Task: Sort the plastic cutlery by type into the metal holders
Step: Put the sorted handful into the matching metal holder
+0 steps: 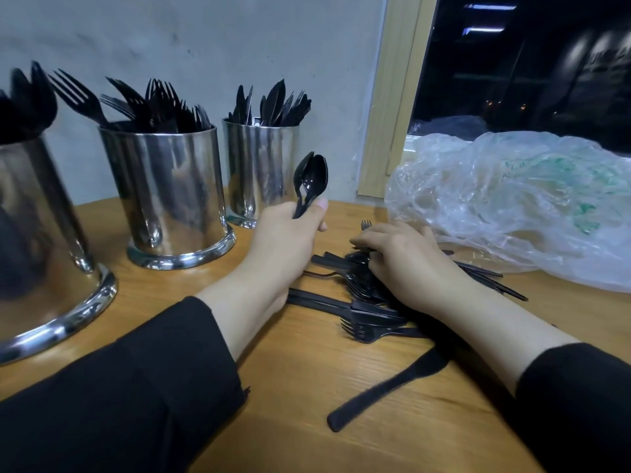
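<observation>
Left hand (290, 230) gripping two black spoons (309, 182) upright, beside the knife holder (261, 172); right hand (406, 261) curled into the cutlery pile (362, 302), pinching pieces, wooden table (290, 421)

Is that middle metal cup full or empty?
Full. The middle holder stands upright, crowded with black forks whose tines stick up past its rim.

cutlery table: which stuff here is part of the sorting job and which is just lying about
Part of the job:
- spoons held in the left hand
- loose cutlery pile under the right hand
- fork holder
- knife holder
- near holder

Just lying about:
- plastic bag
- window
</observation>
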`<control>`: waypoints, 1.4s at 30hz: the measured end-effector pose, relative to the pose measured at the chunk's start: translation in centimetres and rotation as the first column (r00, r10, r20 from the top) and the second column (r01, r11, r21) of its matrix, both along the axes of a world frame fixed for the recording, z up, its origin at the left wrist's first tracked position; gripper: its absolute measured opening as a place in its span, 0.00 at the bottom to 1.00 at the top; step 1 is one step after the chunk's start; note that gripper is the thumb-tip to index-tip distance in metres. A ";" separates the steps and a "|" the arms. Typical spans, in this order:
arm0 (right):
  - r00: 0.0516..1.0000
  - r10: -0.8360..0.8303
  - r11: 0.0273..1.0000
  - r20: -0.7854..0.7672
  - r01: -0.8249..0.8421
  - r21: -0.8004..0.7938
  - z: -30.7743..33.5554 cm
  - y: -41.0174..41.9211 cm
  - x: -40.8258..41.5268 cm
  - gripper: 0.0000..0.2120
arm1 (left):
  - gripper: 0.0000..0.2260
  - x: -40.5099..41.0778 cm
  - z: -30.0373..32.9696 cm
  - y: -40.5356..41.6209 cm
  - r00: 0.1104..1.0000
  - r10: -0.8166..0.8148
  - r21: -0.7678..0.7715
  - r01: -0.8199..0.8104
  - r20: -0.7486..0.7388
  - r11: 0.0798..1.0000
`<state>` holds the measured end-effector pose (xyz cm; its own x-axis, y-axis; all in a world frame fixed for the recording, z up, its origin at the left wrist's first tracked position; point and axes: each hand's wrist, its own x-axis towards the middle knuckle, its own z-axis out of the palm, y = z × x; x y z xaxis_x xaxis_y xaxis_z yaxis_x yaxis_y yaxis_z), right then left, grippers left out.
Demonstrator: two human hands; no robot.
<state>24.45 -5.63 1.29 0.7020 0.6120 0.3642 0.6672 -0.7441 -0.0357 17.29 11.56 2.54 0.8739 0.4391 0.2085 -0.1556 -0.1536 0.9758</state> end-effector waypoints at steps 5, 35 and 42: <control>0.996 -0.025 0.996 -0.087 0.018 -0.087 0.8 0.3 1.1 0.16 | 0.16 0.2 0.1 0.0 1.000 -0.006 0.026 0.006 0.019 1.000; 0.962 0.061 0.903 0.265 -0.167 0.397 0.8 -0.4 0.3 0.02 | 0.15 0.1 0.0 -0.9 0.994 -0.099 0.043 0.097 0.049 0.994; 0.987 0.012 0.540 0.163 -0.144 0.829 2.3 -0.5 -1.5 0.06 | 0.17 -0.1 -0.1 -1.0 0.991 -0.118 0.099 0.111 0.067 0.989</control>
